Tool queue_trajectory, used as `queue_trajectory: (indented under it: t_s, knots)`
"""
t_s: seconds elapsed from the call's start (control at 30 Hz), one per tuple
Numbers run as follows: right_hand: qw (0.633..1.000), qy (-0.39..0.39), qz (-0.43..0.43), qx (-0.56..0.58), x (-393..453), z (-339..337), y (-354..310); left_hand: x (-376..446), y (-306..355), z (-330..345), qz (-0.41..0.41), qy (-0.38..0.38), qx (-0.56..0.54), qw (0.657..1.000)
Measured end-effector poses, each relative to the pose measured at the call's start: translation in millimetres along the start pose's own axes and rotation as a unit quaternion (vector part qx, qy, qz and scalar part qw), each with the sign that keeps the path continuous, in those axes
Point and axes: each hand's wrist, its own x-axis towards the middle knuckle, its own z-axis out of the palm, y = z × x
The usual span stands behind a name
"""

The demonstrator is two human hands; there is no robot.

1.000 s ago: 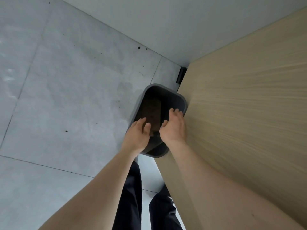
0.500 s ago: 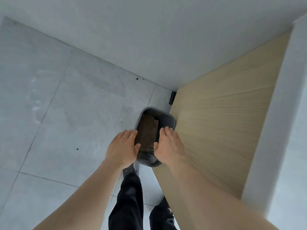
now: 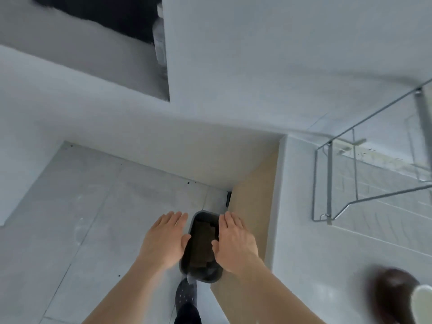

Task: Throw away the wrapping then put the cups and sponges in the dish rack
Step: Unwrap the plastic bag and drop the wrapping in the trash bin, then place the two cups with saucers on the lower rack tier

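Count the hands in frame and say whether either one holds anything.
2. Left hand hovers open over the floor just left of the grey bin; right hand hovers open at the bin's right edge, by the wooden cabinet side. Both appear empty; palms face down, hidden.

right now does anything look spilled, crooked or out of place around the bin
Nothing stands out. The dark bin stands upright on the floor beside the wooden cabinet side, with brown material inside and nothing spilled around it. The left hand and right hand are open and empty above it. The wire rack on the counter looks upright.
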Motion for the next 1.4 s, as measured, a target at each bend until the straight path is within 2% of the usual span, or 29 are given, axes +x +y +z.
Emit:
queue_trajectory:
  t_s: [0.17,0.37,0.6,0.73,1.13,1.4]
  knots:
    - [0.998,0.059,0.008,-0.007,-44.8,-54.6,11.6,-18.7,34.0,-54.4,0.022,0.056,0.059,0.996]
    - [0.994,0.105,0.039,0.001,-94.7,-104.1,47.0,-20.6,88.4,-99.5,0.063,0.105,0.073,0.990]
    - [0.982,0.155,0.103,0.035,-144.6,-121.1,104.0,-17.0,168.7,-124.0,0.136,0.099,0.063,0.984]
    - [0.977,0.167,0.122,0.046,-169.4,-117.6,140.9,-20.0,212.3,-119.6,0.154,0.093,0.070,0.981]
    - [0.958,0.201,0.150,0.135,-247.2,-92.1,288.3,-41.3,354.7,-78.8,0.139,0.083,0.088,0.983]
    - [0.954,0.171,0.151,0.196,-285.5,-63.0,370.1,-60.0,435.4,-29.0,0.092,0.062,0.070,0.991]
